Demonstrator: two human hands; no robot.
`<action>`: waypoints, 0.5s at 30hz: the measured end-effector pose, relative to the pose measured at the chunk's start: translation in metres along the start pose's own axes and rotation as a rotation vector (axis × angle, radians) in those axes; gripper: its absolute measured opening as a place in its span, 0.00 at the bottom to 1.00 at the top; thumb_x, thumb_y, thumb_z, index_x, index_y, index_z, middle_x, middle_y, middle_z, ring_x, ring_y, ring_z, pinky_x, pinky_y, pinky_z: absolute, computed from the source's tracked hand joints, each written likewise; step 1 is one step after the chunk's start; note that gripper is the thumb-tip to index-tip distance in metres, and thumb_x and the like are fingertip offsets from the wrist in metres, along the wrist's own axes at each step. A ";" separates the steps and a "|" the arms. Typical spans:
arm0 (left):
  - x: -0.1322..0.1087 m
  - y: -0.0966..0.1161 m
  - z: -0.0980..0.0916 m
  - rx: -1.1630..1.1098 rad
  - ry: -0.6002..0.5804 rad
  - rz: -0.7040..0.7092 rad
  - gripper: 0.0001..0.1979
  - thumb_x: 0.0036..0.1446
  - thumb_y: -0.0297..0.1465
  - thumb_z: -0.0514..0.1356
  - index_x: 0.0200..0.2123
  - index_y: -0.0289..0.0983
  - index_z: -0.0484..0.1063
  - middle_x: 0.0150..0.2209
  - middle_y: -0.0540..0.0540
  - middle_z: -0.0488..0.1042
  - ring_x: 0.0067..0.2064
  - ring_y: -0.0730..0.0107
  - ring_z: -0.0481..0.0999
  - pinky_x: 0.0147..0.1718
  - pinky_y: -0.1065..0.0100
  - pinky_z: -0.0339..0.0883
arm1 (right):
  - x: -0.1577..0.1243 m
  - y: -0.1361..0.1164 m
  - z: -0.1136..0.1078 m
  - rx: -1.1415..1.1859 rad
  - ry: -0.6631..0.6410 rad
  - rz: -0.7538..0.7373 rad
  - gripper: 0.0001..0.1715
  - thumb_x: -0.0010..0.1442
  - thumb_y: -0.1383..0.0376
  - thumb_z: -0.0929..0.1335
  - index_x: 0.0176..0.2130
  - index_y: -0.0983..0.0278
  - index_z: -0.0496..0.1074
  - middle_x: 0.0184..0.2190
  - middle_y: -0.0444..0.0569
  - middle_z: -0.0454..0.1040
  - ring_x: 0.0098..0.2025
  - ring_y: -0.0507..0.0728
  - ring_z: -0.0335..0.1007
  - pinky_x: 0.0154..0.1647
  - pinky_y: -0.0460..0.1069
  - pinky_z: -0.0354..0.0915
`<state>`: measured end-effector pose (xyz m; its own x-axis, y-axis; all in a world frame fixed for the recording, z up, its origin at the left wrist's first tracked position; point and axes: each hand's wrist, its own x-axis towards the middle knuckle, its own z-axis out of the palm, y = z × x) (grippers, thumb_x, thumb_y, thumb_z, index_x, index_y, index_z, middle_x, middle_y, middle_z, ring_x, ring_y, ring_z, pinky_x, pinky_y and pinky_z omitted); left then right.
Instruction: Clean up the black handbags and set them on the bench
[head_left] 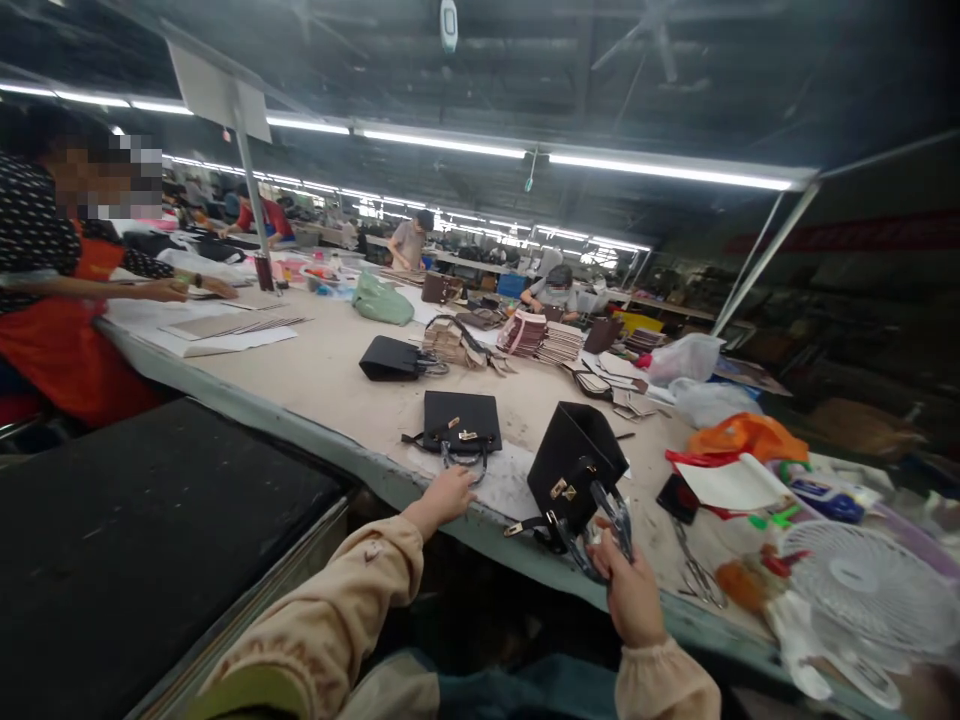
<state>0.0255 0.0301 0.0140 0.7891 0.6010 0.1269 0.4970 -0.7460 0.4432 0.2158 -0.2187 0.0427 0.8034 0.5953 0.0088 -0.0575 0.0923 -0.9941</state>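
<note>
Left hand (448,497): open, fingertips resting at the table edge, just below the flat black bag (460,421).
Right hand (628,590): clenched round the wrapped handles of the upright black bag (576,463).
Writing: none legible.

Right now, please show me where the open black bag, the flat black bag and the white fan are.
open black bag (574,455), head view, on its dark side panel
flat black bag (460,420), head view, middle of its flat face
white fan (874,590), head view, on its round grille
</note>
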 end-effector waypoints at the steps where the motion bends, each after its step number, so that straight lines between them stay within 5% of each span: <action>1: 0.010 -0.004 0.003 0.031 -0.014 0.005 0.25 0.53 0.34 0.59 0.54 0.31 0.67 0.58 0.33 0.63 0.60 0.49 0.60 0.59 0.57 0.52 | 0.000 -0.003 -0.001 0.010 0.020 0.035 0.29 0.50 0.51 0.72 0.48 0.63 0.68 0.35 0.43 0.71 0.31 0.48 0.66 0.41 0.47 0.68; 6: 0.047 -0.020 0.017 0.142 -0.047 0.031 0.31 0.47 0.36 0.63 0.53 0.25 0.66 0.52 0.27 0.66 0.56 0.40 0.61 0.56 0.49 0.53 | 0.003 -0.017 -0.004 0.017 0.005 0.110 0.24 0.52 0.54 0.72 0.46 0.61 0.69 0.19 0.36 0.60 0.21 0.44 0.54 0.45 0.44 0.67; 11: 0.065 -0.031 0.020 0.184 -0.070 0.070 0.26 0.49 0.36 0.58 0.51 0.28 0.67 0.45 0.30 0.69 0.49 0.44 0.66 0.48 0.50 0.59 | 0.012 -0.022 -0.018 -0.003 0.153 0.292 0.29 0.43 0.51 0.75 0.44 0.58 0.70 0.43 0.45 0.72 0.39 0.50 0.71 0.40 0.41 0.68; 15: 0.080 -0.050 0.003 0.152 -0.187 0.088 0.19 0.44 0.27 0.57 0.42 0.30 0.72 0.38 0.33 0.74 0.40 0.49 0.72 0.40 0.56 0.65 | 0.035 -0.028 -0.045 -0.163 0.164 0.411 0.35 0.40 0.49 0.75 0.47 0.56 0.70 0.43 0.53 0.74 0.42 0.59 0.73 0.39 0.50 0.72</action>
<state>0.0646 0.1147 -0.0004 0.8778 0.4789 -0.0134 0.4607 -0.8361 0.2977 0.2721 -0.2362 0.0657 0.8173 0.4209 -0.3935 -0.3072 -0.2595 -0.9156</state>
